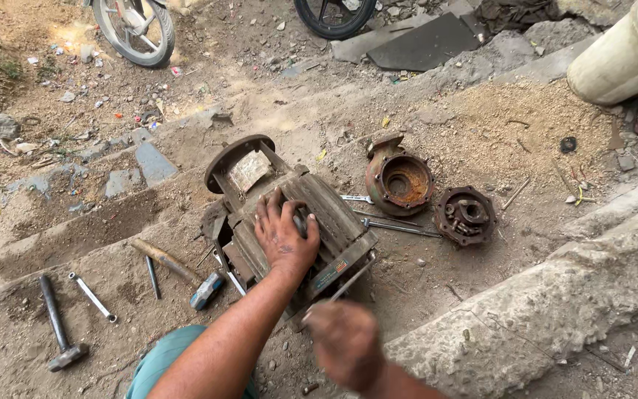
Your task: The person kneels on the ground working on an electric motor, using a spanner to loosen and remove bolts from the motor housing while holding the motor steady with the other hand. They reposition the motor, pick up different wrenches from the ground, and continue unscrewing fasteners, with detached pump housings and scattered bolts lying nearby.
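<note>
Head view: the left hand [283, 235] lies spread, palm down, on the ribbed casing of an old electric motor [297, 222] lying on the dirt, fingers apart and pressing, not clamped. The right hand [345, 343], nearer the camera, is blurred; it seems closed on a thin metal rod [352, 277] reaching to the motor's near end, though I cannot tell for sure. The motor looks heavy, rigid and greasy; the fins or end flange offer the best grip. Right of the left hand lie a rusty pump housing [400, 179] and a round cover [467, 215]; to its left, a hammer [179, 270].
</note>
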